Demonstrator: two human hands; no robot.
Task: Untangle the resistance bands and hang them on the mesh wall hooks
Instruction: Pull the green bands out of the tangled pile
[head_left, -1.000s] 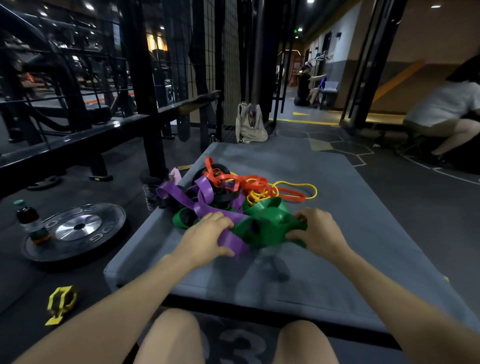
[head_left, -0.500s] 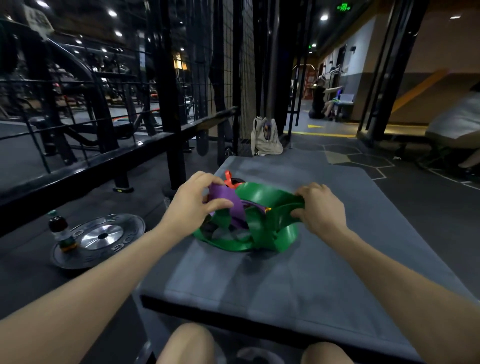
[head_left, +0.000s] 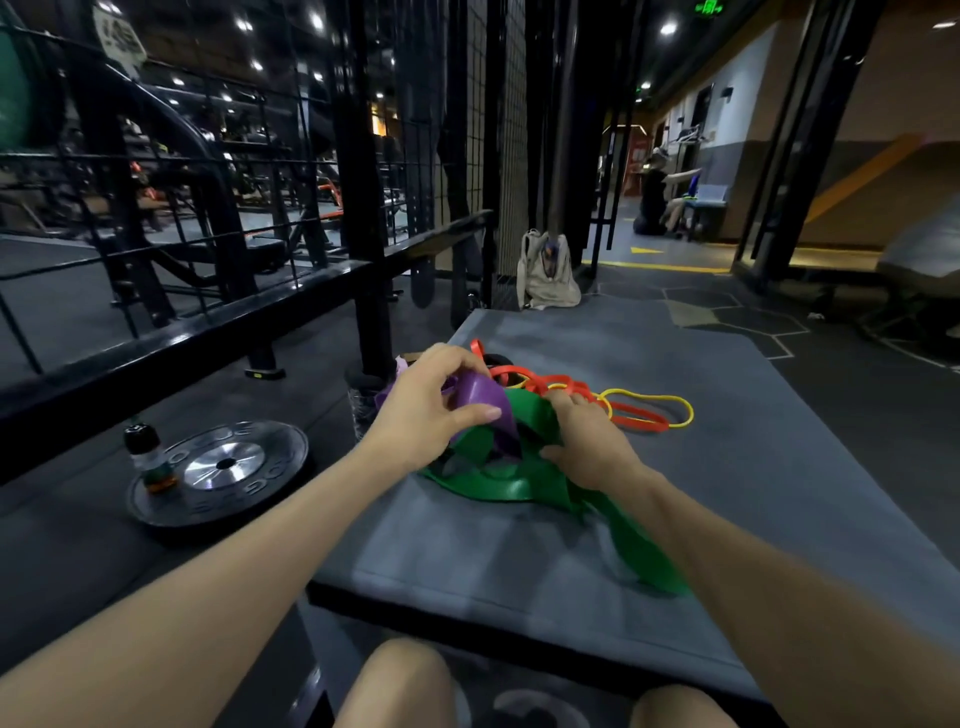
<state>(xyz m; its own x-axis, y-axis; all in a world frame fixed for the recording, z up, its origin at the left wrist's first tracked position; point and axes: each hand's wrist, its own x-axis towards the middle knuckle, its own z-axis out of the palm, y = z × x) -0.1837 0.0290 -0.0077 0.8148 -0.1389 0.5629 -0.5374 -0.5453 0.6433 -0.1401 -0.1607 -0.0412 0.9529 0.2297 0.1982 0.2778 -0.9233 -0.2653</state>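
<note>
Purple flat rubber band (head_left: 480, 397), now lifted higher in the left hand's (head_left: 423, 410) pinch, separates from the wide green band (head_left: 498, 486) the right hand (head_left: 589, 441) grips; untangling is barely begun.

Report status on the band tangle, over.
Left hand grips purple band; right hand grips green band. Both knotted together on the mat. Red band and yellow band untouched beyond.

Green band (head_left: 498, 486) glossy rubber; mat (head_left: 675, 519) matt grey; weight plate (head_left: 228, 462) hub polished metal.
</note>
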